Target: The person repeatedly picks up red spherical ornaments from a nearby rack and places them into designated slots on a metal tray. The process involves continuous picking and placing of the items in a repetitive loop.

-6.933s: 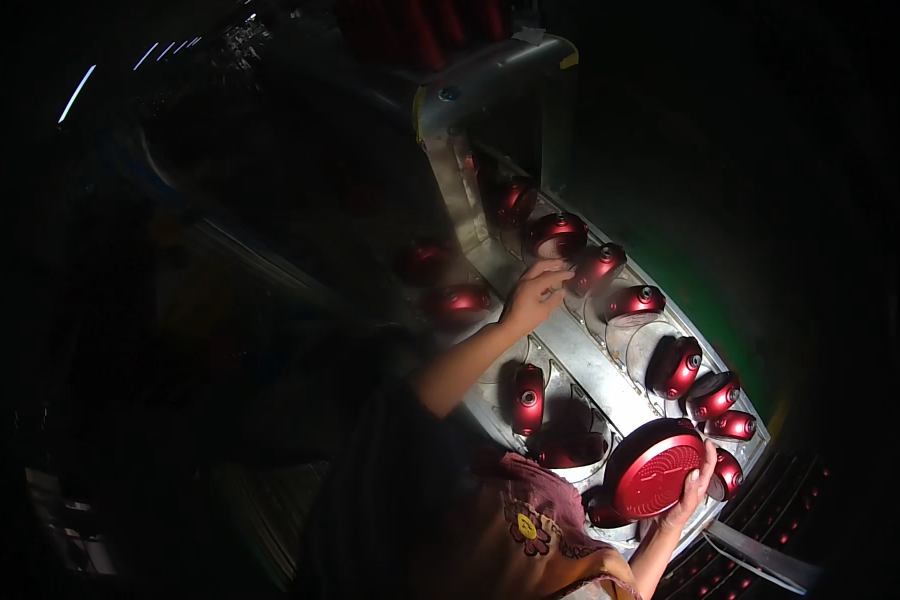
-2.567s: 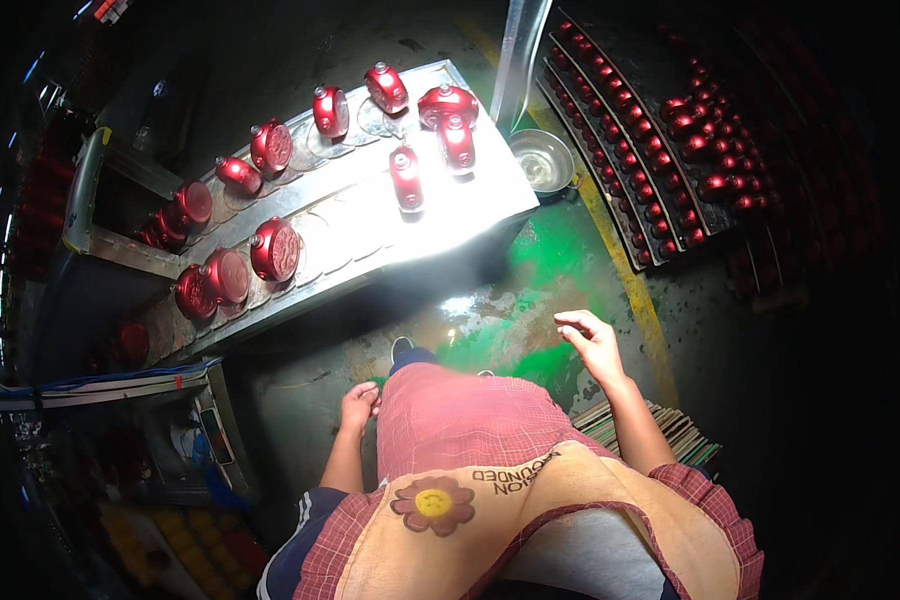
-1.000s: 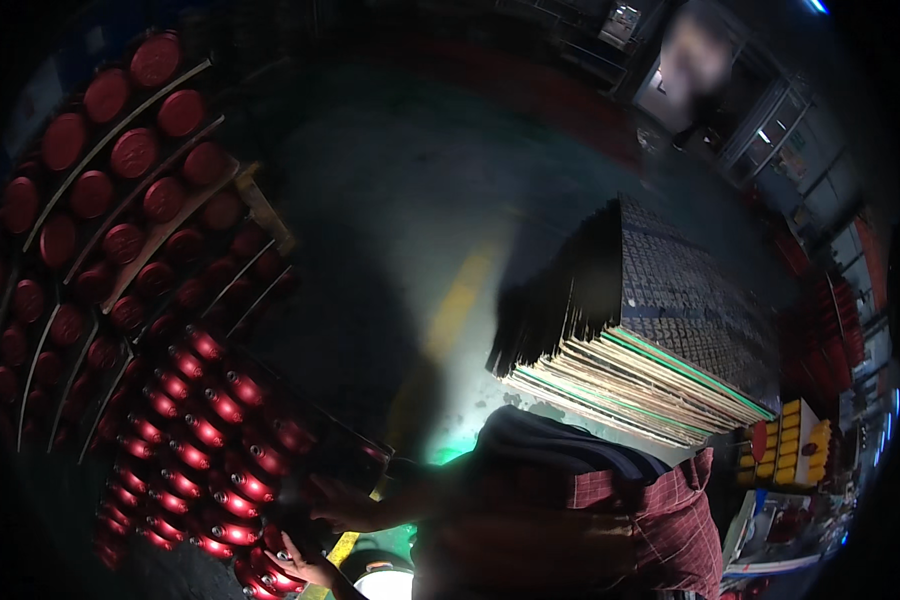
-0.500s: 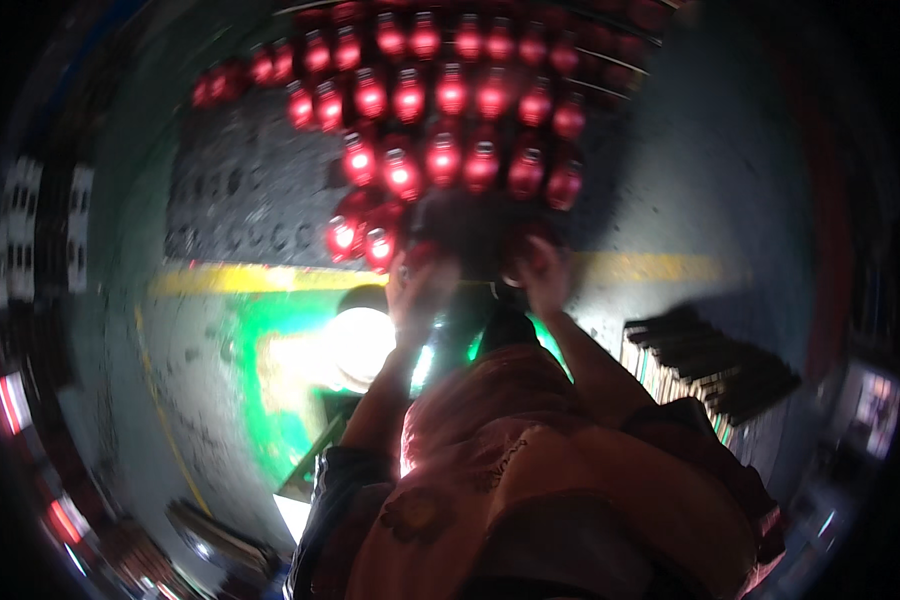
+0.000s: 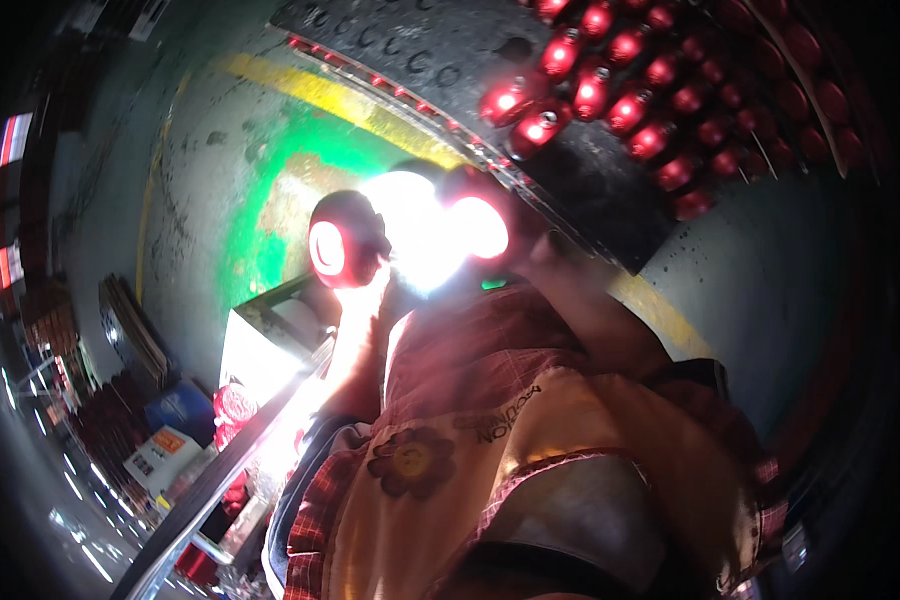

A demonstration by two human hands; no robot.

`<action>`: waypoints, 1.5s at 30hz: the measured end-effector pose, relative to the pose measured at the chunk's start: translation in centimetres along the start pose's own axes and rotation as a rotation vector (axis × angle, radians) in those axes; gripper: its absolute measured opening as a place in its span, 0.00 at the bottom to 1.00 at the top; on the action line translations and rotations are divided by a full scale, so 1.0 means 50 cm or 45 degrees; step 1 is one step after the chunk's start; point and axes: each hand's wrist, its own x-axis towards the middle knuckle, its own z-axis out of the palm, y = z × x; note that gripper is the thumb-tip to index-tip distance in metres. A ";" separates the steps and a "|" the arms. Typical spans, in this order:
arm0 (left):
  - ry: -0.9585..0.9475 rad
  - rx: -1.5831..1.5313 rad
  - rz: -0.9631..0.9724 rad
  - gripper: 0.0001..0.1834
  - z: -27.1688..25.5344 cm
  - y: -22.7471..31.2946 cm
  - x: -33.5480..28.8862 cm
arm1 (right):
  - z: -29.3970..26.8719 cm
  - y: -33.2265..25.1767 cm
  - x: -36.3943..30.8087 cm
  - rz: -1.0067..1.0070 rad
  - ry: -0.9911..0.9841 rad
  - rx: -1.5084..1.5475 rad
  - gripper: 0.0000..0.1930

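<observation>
My left hand (image 5: 372,275) is closed round a glossy red rounded piece (image 5: 328,238), whose near end shines as a bright ring. Closed on a second red rounded piece (image 5: 460,190), my right hand (image 5: 542,256) is partly smeared and in shadow. Between the two pieces glares a round white lamp (image 5: 415,230), which washes out their edges. Whether either piece touches the lamp, I cannot tell. Similar red bulb-shaped pieces with narrow necks (image 5: 590,92) stand in rows on a dark board (image 5: 410,62) beyond my hands.
A yellow floor line (image 5: 320,92) runs beside the board's near edge. At lower left are a metal rail (image 5: 225,470), red wrapped items (image 5: 234,402), a white box (image 5: 164,458) and a blue container (image 5: 180,407). Flat panels (image 5: 130,325) lie farther left.
The view has turned, so the board now sits at upper right. Both hands have come from the near edge of the rows to the lamp, each with a red piece.
</observation>
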 end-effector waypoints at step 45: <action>1.390 1.653 1.753 0.28 -0.117 0.272 -1.372 | 0.303 0.362 -0.625 0.752 -0.204 0.531 0.33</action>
